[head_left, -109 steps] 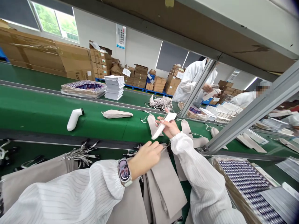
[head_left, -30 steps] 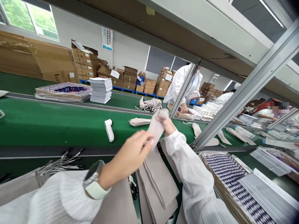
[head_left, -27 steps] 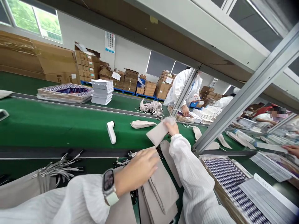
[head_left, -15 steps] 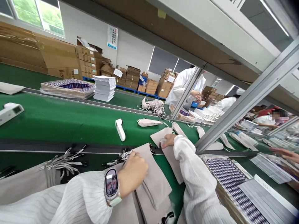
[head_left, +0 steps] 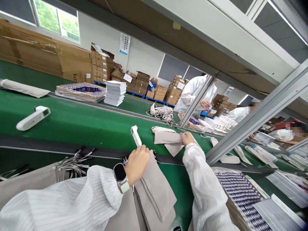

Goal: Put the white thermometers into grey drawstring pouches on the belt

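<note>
My right hand (head_left: 187, 138) pinches one end of a beige fabric pouch (head_left: 167, 138), which stretches left over the green belt. Partly beneath it lies another beige pouch (head_left: 173, 149). My left hand (head_left: 137, 163), with a watch on the wrist, is palm down with bent knuckles, at the lower end of a white handheld thermometer (head_left: 136, 136). Its fingertips are hidden, so I cannot tell whether they grip it. Below this hand is a stack of beige pouches (head_left: 156, 192). A second white thermometer (head_left: 33, 118) rests on the belt at left.
Drawstring pouches with bunched cords (head_left: 72, 165) lie at lower left. A box of batteries (head_left: 240, 189) sits at lower right, beside a metal post (head_left: 255, 125). Across the belt are a battery tray (head_left: 80, 91), a stack of white booklets (head_left: 115, 93) and co-workers.
My left hand has moved up from the pouch stack to the thermometer's lower end. My right hand has lifted a pouch up and laid it leftward. The view has shifted left.
</note>
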A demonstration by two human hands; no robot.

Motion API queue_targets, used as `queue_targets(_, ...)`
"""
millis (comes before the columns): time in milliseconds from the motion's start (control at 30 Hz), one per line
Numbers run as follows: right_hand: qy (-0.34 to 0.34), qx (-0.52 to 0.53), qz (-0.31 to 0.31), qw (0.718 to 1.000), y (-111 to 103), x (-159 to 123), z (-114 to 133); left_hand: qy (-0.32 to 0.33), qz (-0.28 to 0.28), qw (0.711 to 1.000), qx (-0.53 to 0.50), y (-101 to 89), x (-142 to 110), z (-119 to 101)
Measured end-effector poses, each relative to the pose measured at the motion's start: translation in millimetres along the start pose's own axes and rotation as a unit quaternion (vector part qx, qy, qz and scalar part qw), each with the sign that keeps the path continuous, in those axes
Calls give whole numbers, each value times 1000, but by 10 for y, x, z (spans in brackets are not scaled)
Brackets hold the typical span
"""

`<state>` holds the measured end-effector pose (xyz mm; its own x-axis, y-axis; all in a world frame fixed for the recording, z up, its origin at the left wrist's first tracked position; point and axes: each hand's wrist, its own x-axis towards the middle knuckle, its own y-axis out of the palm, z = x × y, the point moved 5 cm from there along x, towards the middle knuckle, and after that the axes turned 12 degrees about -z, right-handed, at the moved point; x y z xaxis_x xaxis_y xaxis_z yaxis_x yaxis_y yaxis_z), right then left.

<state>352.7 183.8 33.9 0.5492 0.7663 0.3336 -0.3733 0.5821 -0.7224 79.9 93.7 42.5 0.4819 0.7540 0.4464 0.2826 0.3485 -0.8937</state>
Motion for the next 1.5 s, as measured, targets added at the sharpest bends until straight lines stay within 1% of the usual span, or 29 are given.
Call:
queue_targets(100,-44,0,16,999,266,-169,127,2,10,1000,0,14,9,-22)
queue_targets(200,-133,16,32,990,527,-464,454,1,6,1000,6,9,3,-87)
queue_targets(300,-246,65,110,961,787,-818,811,8,0,1000,10,26,-28,-167)
queue_targets(333,-270,88,139,949,864,-917,896,11,-2,1000,11,32,-41,-189)
queue_targets(367,-276,115,163,940,934,-989,951,13,-4,1000,12,36,-53,-205)
queue_targets(400,-258,152,185,936,998,-1029,975,12,-6,1000,15,37,-63,-213)
queue_targets(433,-222,197,203,933,1056,-1042,974,10,-8,1000,17,35,-70,-214)
queue_targets(500,-124,275,225,926,1154,-1008,914,2,-10,1000,22,26,-78,-197)
queue_targets(567,-48,325,242,913,1200,-945,845,-4,-11,1000,24,16,-78,-168)
queue_targets(633,-14,351,265,898,1161,-883,815,-5,-13,1000,23,7,-79,-144)
queue_targets(700,8,381,292,877,1023,-835,831,-3,-15,1000,19,3,-83,-129)
queue_targets(733,17,413,306,858,915,-822,866,-3,-15,1000,17,2,-85,-125)
queue_targets(767,24,456,318,831,786,-819,920,-3,-16,1000,15,-2,-88,-124)
queue_targets(833,30,552,336,763,504,-848,1071,-4,-16,1000,12,-11,-96,-130)
queue_targets(867,28,587,340,735,376,-880,1153,-9,-13,1000,11,-16,-100,-132)
queue_targets(900,23,602,335,725,273,-919,1225,-18,-7,1000,11,-21,-106,-131)
queue_targets(933,13,595,315,739,198,-957,1281,-30,0,999,12,-27,-113,-129)
queue_targets(967,5,578,274,769,145,-986,1313,-40,6,999,13,-37,-121,-126)
queue_targets(1033,8,534,163,830,77,-1013,1315,-44,17,999,16,-69,-133,-127)
queue_targets(1067,20,522,115,845,57,-1015,1296,-31,22,999,15,-91,-136,-136)
queue_targets(1100,38,523,89,847,47,-1008,1273,-10,29,999,11,-117,-139,-150)
queue_targets(1133,56,536,88,838,45,-991,1253,16,39,999,4,-144,-143,-167)
queue_targets(1167,71,557,114,820,48,-967,1243,41,50,998,-7,-173,-147,-182)
queue_targets(1200,77,580,155,796,44,-939,1243,62,60,996,-19,-204,-150,-196)
queue_targets(1300,56,646,250,719,-47,-852,1254,91,63,993,-48,-302,-144,-224)
queue_targets(1333,45,665,263,697,-84,-832,1258,93,52,993,-54,-334,-136,-233)
queue_targets(1400,29,699,263,665,-144,-812,1263,94,16,993,-68,-389,-120,-254)
queue_targets(1467,20,725,248,642,-181,-820,1282,88,-4,992,-86,-407,-114,-264)
queue_targets(1500,16,736,237,634,-198,-829,1294,86,1,991,-102,-398,-116,-268)
